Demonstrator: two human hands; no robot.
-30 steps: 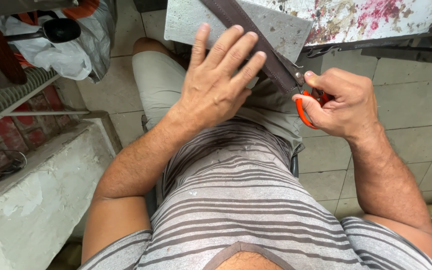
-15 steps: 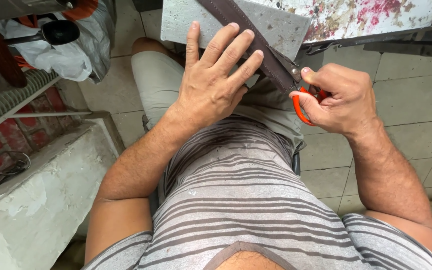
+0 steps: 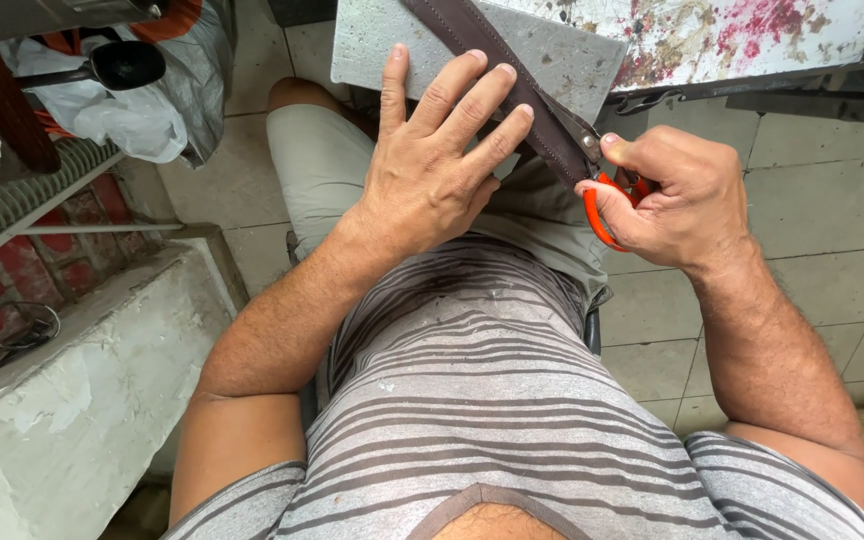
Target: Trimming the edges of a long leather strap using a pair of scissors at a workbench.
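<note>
While the left hand [image 3: 430, 180] lies flat and open, its fingers spread and pressing down on a dark brown strap [image 3: 512, 85], the right hand [image 3: 674, 195] is curled closed around the orange handles of a pair of scissors [image 3: 602, 205]. The strap runs slantwise across a grey slab [image 3: 572, 55] resting over the person's knees, from the slab's far edge down to its near right corner. Three fingertips of the left hand lie on the strap itself; the forefinger points away along the slab, just left of the strap, and the thumb is hidden under the palm. The scissors meet the strap at the slab's near right corner, with the metal blades against the strap's lower end; whether the blades are apart or together cannot be told, since the strap and the thumb cover them. The right thumb sits on top of the handles, just beside the slab's corner.

Right of the slab, and touching it, is a worn white surface stained with red blotches [image 3: 752, 35]. Below the slab show beige shorts [image 3: 317, 165] and a grey striped shirt [image 3: 482, 400]. Well left of the slab, a white plastic bag [image 3: 117, 115] with a black round-headed tool [image 3: 122, 62] lies above a concrete ledge [image 3: 62, 400]. Pale floor tiles [image 3: 832, 200] lie under the right hand.
</note>
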